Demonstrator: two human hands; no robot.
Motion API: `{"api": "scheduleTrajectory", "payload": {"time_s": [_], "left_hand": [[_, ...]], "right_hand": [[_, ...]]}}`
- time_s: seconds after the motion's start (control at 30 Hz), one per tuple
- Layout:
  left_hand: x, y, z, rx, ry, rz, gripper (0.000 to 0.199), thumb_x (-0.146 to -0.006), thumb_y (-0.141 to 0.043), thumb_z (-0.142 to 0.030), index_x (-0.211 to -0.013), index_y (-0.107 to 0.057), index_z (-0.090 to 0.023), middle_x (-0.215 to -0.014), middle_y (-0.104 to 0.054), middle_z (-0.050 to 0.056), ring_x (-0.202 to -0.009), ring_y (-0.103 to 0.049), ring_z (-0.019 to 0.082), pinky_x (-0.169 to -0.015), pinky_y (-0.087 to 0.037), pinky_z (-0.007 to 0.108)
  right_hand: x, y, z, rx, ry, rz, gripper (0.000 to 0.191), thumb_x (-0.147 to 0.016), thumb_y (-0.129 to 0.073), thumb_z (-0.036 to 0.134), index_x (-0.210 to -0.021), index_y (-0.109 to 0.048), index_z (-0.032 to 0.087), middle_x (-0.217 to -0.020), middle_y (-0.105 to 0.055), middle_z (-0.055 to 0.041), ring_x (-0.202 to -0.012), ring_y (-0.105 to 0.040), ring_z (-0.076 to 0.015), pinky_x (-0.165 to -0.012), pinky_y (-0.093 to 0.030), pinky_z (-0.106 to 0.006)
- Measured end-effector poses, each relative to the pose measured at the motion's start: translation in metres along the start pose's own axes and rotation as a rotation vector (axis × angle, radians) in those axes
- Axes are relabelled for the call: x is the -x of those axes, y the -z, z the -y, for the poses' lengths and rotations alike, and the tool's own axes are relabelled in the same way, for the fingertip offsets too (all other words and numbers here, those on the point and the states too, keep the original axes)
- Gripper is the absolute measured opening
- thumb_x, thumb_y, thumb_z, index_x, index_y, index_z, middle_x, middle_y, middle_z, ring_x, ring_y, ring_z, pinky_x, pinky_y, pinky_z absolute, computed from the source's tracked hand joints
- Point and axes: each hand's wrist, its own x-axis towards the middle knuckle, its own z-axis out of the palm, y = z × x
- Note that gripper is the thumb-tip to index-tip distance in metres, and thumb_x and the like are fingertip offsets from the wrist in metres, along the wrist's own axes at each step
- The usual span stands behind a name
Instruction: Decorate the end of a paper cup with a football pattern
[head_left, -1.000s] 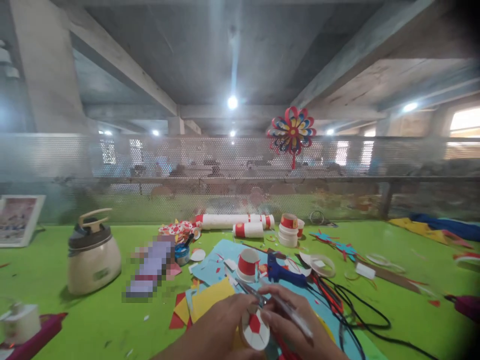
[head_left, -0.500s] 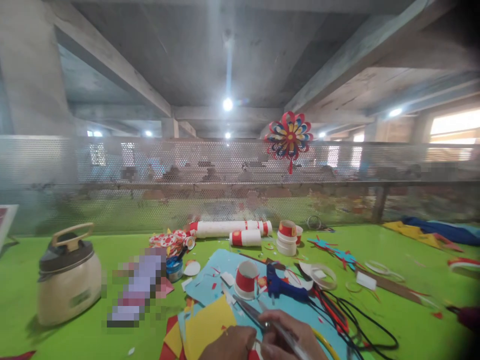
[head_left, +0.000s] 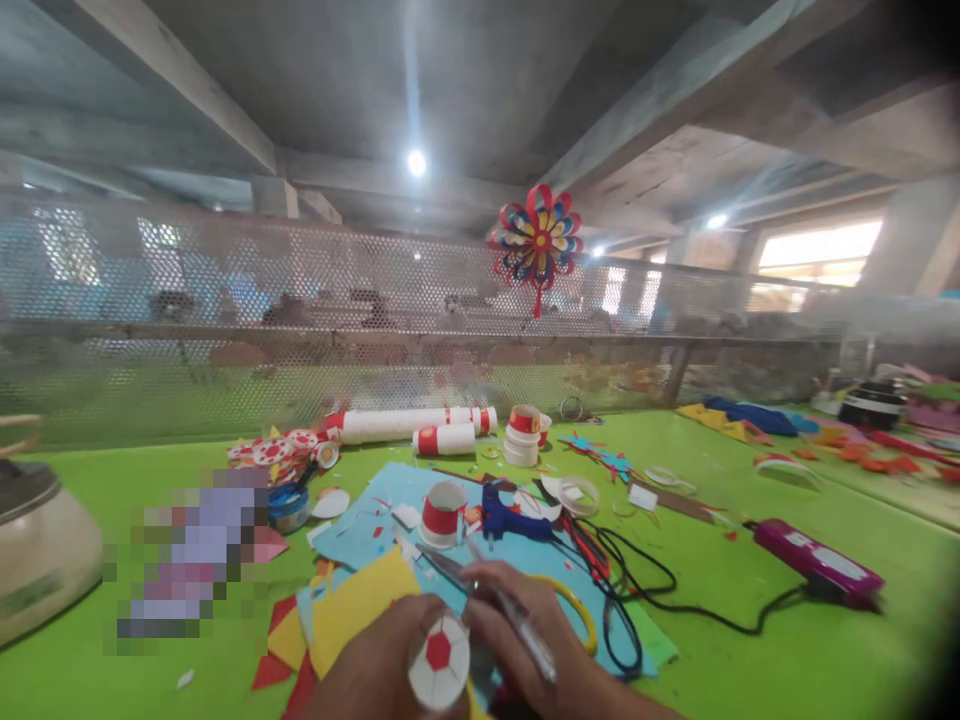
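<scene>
At the front middle, my left hand (head_left: 375, 650) is closed around a white round piece with a red hexagon (head_left: 439, 660) and thin dark lines running out from it. Its sides are hidden by my fingers. Close beside it, my right hand (head_left: 517, 625) grips a silver-grey pen (head_left: 534, 645), its tip pointing away from me. Scissors (head_left: 579, 612) with a yellow handle lie partly under my right hand, blades toward the red-and-white paper cup (head_left: 442, 515). Yellow paper (head_left: 364, 605) and a light blue sheet (head_left: 360, 510) are under and around my hands.
A blue glue gun (head_left: 514, 515) lies beyond my hands. Black cable (head_left: 660, 575) loops right, near a magenta power strip (head_left: 817, 562). White tubes (head_left: 405, 425) and stacked cups (head_left: 522, 440) stand behind. A beige kettle (head_left: 45, 570) is at left; a mesh screen (head_left: 337, 370) borders the table.
My view has turned to the right, bringing the magenta power strip fully into sight. The white round piece in my left hand has come up and now faces me. My right hand still holds the pen.
</scene>
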Motion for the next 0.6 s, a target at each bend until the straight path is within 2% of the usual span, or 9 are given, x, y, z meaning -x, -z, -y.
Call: {"api": "scheduleTrajectory", "payload": {"time_s": [0.07,0.17,0.27,0.33,0.43,0.6], "left_hand": [[0.003,0.007,-0.003,0.051,-0.016,-0.031,0.037,-0.076,-0.059,-0.027,-0.112,-0.055,-0.026,-0.110,-0.067,0.005,-0.097,-0.063,0.024,-0.084,-0.051,0.033],[0.000,0.017,0.001,-0.018,-0.071,-0.115,0.039,-0.077,-0.062,-0.027,-0.116,-0.054,-0.021,-0.117,-0.062,0.009,-0.109,-0.058,0.025,-0.096,-0.045,0.040],[-0.005,0.023,0.011,-0.069,-0.151,-0.071,0.045,-0.080,-0.061,-0.030,-0.123,-0.050,-0.021,-0.122,-0.059,0.010,-0.113,-0.056,0.025,-0.097,-0.045,0.041],[-0.005,0.024,0.017,-0.066,-0.148,-0.046,0.047,-0.081,-0.060,-0.029,-0.125,-0.048,-0.022,-0.124,-0.057,0.010,-0.115,-0.054,0.024,-0.098,-0.044,0.041],[-0.003,0.021,0.020,-0.062,-0.107,-0.036,0.048,-0.081,-0.059,-0.029,-0.126,-0.045,-0.021,-0.125,-0.057,0.010,-0.114,-0.055,0.024,-0.095,-0.046,0.041],[-0.004,0.015,0.020,-0.049,-0.028,-0.045,0.044,-0.079,-0.061,-0.031,-0.119,-0.046,-0.020,-0.119,-0.061,0.009,-0.108,-0.060,0.025,-0.090,-0.049,0.040]], "right_hand": [[-0.001,0.007,0.008,-0.001,-0.037,-0.046,0.033,-0.094,-0.043,0.039,-0.111,-0.059,0.016,-0.077,-0.064,-0.0065,-0.068,-0.059,-0.0173,-0.063,-0.048,-0.030],[-0.009,0.024,0.015,0.002,-0.089,-0.125,0.037,-0.096,-0.041,0.041,-0.120,-0.057,0.018,-0.081,-0.065,-0.0051,-0.073,-0.062,-0.0172,-0.073,-0.049,-0.033],[-0.023,0.041,0.020,0.002,-0.051,-0.172,0.041,-0.095,-0.041,0.045,-0.123,-0.057,0.019,-0.079,-0.064,-0.0033,-0.072,-0.062,-0.0162,-0.072,-0.050,-0.034],[-0.032,0.049,0.024,0.004,-0.043,-0.197,0.040,-0.095,-0.042,0.046,-0.114,-0.061,0.018,-0.077,-0.063,-0.0032,-0.070,-0.061,-0.0155,-0.071,-0.050,-0.033],[-0.042,0.051,0.030,-0.041,-0.062,-0.216,0.031,-0.093,-0.045,0.040,-0.103,-0.065,0.018,-0.070,-0.061,-0.0008,-0.065,-0.058,-0.0137,-0.066,-0.048,-0.031],[-0.047,0.037,0.024,-0.141,-0.109,-0.193,0.019,-0.085,-0.051,0.023,-0.101,-0.061,0.018,-0.058,-0.056,0.0044,-0.054,-0.053,-0.0123,-0.055,-0.045,-0.028]]}}
